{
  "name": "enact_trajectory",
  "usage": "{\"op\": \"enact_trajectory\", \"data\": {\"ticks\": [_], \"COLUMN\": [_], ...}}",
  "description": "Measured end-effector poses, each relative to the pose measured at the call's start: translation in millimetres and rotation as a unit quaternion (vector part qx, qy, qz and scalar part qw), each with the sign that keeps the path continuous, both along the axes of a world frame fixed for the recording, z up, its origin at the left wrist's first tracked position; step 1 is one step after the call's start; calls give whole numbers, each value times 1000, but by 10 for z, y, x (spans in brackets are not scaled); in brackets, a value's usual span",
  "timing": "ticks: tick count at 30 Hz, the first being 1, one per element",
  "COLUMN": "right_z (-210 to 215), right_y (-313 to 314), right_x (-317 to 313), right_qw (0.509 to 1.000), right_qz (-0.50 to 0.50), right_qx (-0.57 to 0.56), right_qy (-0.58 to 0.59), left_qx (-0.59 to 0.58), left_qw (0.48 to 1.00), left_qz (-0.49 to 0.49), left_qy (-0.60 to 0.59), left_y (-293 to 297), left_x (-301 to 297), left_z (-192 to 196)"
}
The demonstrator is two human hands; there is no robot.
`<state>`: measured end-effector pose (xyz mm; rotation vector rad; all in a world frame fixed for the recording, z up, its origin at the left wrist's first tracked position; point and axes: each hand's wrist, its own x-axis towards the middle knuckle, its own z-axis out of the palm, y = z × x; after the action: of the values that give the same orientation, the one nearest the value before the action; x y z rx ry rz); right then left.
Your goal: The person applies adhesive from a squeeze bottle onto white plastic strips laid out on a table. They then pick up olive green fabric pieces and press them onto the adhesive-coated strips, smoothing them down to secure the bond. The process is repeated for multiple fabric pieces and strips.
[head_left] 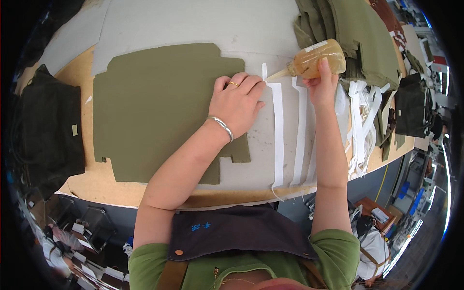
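My right hand (323,84) grips a clear squeeze bottle (314,57) of amber liquid, probably glue, tipped on its side. Its narrow nozzle points left, at the upper end of a long white strip (278,130). My left hand (237,101), with a ring and a bracelet, lies beside that end. Its fingers are bent with the thumb apart, and the fingertips reach the strip's edge; whether they press on it I cannot tell. Under my left wrist and forearm a flat olive-green fabric panel (154,106) with notched corners is spread. A second white strip (299,130) runs alongside, right of the first.
Stacked olive fabric pieces (362,34) rise at the far right. Nearer lies a tangled bundle of white strips (361,130). Dark bags (50,128) stand at the left, and another dark bag (413,106) at the right. The wooden table edge (232,198) runs before me.
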<state>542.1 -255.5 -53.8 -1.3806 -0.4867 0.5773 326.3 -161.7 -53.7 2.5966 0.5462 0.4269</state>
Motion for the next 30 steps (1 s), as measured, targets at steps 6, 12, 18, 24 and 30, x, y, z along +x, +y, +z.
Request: {"op": "enact_trajectory", "data": {"ticks": [6,12,18,24,30], "right_z": [-4,-34,43,82,135], "right_y": [-91,-232,-279,-250,-317], "right_x": [-18,97,83,48,32], "right_qw": [995,990,996,997,997], "right_qz": [52,56,-6,-76,-44], "right_qx": [54,5,14,-31,-63], "right_qy": [-66,-127,-83,-10,27], "left_qx": [40,58,69,50,48], "left_qw": [999,998,997,997,996], "left_qz": [2,8,14,48,45], "left_qy": [-2,-5,3,26,54], "left_y": [-5,-19,-40,-188,-177], "left_x": [11,29,54,119,126], "left_z": [7,-9,-6,15,37]}}
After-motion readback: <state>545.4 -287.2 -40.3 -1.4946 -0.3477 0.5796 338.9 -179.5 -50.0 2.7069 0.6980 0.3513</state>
